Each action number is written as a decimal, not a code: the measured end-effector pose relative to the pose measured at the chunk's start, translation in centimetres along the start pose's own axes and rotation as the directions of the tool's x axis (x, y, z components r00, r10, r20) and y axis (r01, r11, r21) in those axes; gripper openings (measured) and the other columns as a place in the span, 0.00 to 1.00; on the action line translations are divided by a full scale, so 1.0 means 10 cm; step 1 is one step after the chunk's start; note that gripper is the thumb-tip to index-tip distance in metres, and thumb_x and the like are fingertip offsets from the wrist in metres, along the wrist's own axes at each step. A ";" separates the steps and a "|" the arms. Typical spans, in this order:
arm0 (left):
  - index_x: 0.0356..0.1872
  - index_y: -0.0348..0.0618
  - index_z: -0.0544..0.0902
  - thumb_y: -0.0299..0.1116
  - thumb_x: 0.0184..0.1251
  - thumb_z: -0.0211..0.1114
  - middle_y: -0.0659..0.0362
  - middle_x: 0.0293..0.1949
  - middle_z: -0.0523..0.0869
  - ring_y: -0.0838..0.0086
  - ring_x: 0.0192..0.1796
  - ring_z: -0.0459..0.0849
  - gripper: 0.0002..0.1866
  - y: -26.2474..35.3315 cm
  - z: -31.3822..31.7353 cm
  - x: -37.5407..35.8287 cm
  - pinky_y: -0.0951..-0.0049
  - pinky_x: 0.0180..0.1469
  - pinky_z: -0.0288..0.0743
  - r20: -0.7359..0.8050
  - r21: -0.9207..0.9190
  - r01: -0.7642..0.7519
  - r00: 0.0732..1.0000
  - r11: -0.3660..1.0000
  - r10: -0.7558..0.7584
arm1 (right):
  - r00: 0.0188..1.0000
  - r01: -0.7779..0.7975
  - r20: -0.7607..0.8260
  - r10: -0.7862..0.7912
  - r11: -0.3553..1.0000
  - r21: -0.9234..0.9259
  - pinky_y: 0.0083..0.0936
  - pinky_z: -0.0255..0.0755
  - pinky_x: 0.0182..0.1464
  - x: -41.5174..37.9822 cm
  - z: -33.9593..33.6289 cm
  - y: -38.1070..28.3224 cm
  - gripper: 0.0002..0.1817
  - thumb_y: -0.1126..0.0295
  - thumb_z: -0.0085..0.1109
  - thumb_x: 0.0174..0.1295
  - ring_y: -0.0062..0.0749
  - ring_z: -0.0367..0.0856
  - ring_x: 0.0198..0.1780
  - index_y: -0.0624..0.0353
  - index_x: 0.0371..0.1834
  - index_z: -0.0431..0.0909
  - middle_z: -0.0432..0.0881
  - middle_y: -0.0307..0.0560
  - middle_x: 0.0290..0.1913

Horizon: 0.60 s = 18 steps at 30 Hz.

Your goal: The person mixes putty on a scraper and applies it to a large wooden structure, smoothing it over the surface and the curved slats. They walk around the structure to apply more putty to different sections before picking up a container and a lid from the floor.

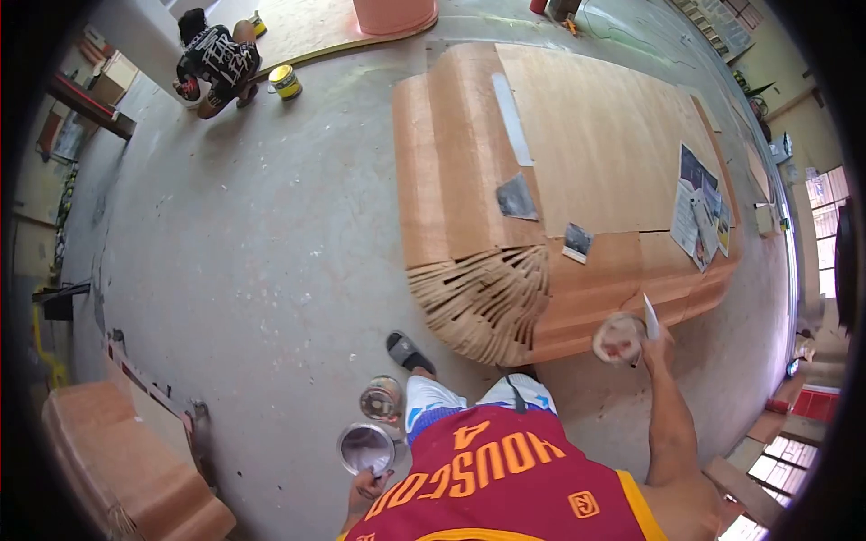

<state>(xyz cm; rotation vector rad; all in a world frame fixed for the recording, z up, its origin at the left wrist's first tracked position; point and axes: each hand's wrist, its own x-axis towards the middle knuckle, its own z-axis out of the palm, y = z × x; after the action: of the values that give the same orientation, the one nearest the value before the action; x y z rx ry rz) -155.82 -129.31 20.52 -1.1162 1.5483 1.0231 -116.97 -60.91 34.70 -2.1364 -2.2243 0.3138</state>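
My right hand (657,350) is closed at the curved wooden side of the large plywood piece (595,135). A thin white pointed blade (651,317) sticks up from its fingers. Right beside these fingers is a round pale disc (620,339) with reddish blotches, blurred and overlapping the wood's lower edge. Down by my hip, my left hand (368,487) has its fingers closed at the rim of a metal can (365,448) with a whitish inside. Another can (381,399) stands just beyond it, near my sandalled foot (410,353).
Slatted wood fans out at the near corner (487,302). Newspaper (699,212) and dark sheets (517,197) lie on the plywood. A second wooden piece (126,451) is at lower left. A person (216,63) squats at the back near a yellow can (285,82).
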 end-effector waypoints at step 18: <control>0.55 0.39 0.80 0.31 0.70 0.60 0.55 0.43 0.89 0.63 0.39 0.90 0.15 5.18 0.56 -0.23 0.64 0.40 0.90 0.185 0.556 -0.420 0.904 0.718 0.385 | 0.785 -0.608 0.004 0.620 0.768 0.203 0.49 0.74 0.52 -3.48 0.62 -0.66 0.21 0.69 0.67 0.48 0.63 0.82 0.48 0.65 0.46 0.77 0.83 0.64 0.43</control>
<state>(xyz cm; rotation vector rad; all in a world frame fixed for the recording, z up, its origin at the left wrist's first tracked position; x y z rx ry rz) -204.35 -111.29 26.79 -0.3121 1.9308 0.7436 -122.75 -96.36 33.56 -2.6469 -1.3149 0.4497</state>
